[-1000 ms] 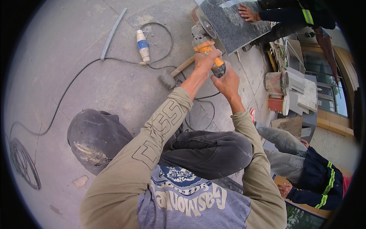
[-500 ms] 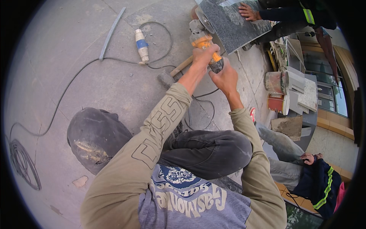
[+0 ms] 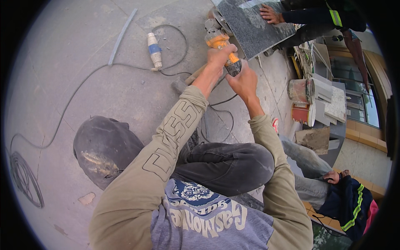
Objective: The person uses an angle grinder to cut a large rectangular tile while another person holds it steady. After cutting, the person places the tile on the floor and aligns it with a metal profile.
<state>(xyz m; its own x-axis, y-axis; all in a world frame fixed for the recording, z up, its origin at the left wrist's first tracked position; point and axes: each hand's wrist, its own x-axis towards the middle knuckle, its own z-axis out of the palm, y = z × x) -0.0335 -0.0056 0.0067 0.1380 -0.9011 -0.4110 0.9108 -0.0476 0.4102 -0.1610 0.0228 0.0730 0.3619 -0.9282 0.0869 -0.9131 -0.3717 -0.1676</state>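
Both my hands grip an angle grinder (image 3: pixel 217 40) with a grey head and orange-and-black body. My left hand (image 3: pixel 220 58) closes over the body behind the head; my right hand (image 3: pixel 243 79) wraps the black rear end. The disc, partly hidden, is at the left edge of a speckled dark granite slab (image 3: pixel 250 35). A co-worker's hand (image 3: pixel 271 14) rests spread on the slab. A wooden-handled hammer (image 3: pixel 181 86) lies on the ground under my left forearm, partly hidden, beside the grinder's cable (image 3: pixel 223 101).
A white-and-blue connector (image 3: pixel 154 52), thin strip (image 3: pixel 121 37) and coiled cable (image 3: pixel 23 177) lie on paving at left. At right stand buckets (image 3: pixel 301 89), stacked boards (image 3: pixel 333 104) and a window (image 3: pixel 364 104). Another person's legs (image 3: pixel 310 175) are at lower right.
The grinder and both my hands have shifted slightly up and left. The person at lower right has moved their hand up toward their legs.
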